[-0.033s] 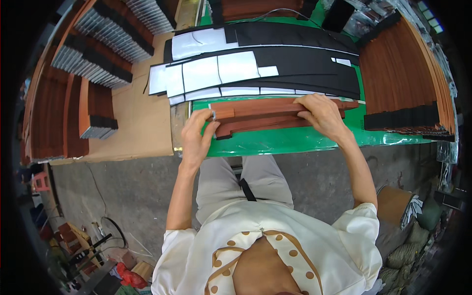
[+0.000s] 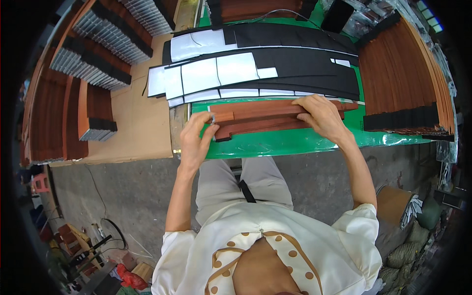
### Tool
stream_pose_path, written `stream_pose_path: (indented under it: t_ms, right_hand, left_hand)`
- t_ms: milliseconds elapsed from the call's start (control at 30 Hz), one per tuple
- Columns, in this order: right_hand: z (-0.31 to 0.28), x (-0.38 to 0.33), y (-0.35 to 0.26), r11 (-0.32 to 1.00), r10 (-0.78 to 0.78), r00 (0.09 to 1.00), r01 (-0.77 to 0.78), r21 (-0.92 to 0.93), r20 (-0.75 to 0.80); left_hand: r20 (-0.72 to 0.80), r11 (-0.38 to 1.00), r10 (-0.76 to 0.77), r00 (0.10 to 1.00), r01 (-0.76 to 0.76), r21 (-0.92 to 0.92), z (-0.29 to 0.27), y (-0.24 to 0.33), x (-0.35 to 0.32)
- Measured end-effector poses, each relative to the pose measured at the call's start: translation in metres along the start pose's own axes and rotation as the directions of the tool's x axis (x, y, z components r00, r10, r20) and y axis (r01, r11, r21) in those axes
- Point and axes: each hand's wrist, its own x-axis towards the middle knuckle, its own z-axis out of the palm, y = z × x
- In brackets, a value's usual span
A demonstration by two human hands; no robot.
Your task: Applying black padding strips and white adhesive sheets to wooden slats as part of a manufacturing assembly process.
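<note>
Since the brown strip [image 2: 265, 108] runs long across the green tabletop [image 2: 275, 148], I log left hand [image 2: 195, 136] pinching its grey tip [image 2: 213, 118], right hand [image 2: 322, 118] clasping near its other end, apparently for steadiness.

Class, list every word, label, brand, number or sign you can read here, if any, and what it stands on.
None can be read.
The brown piece held by the left hand and right hand shows no legible lettering; nor do the white panels.
The clear plastic wrapping, far right, is too blurred to tell.

Pink stool [image 2: 40, 183], red plastic bag [image 2: 131, 277], grey floor [image 2: 319, 184]
</note>
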Motion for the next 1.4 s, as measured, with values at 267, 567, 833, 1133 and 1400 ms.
stream_pose_path:
  t_ms: [267,567,833,1133,1400]
  right_hand:
    - [-0.033,0.050,0.017,0.986,0.001,0.995,0.016,0.164,-0.101]
    - [0.048,0.201,0.035,0.975,-0.198,0.980,0.197,-0.101,0.000]
    - [0.099,0.249,0.061,0.855,-0.339,0.941,0.310,-0.415,0.006]
    - [0.094,0.259,0.068,0.822,-0.406,0.914,0.373,-0.430,0.015]
    - [0.035,0.219,0.006,0.866,0.205,0.967,-0.106,0.489,-0.153]
  left_hand:
    - [0.066,0.991,0.127,0.990,-0.130,0.037,-0.022,-0.018,0.064]
    - [0.256,0.661,0.321,0.912,-0.409,0.629,0.047,-0.072,0.157]
    - [0.263,0.616,0.129,0.956,-0.286,0.734,0.061,-0.093,0.178]
    - [0.223,0.667,0.127,0.966,-0.250,0.702,0.061,-0.103,0.179]
    - [-0.096,0.991,0.106,0.990,-0.097,0.092,0.020,-0.066,0.177]
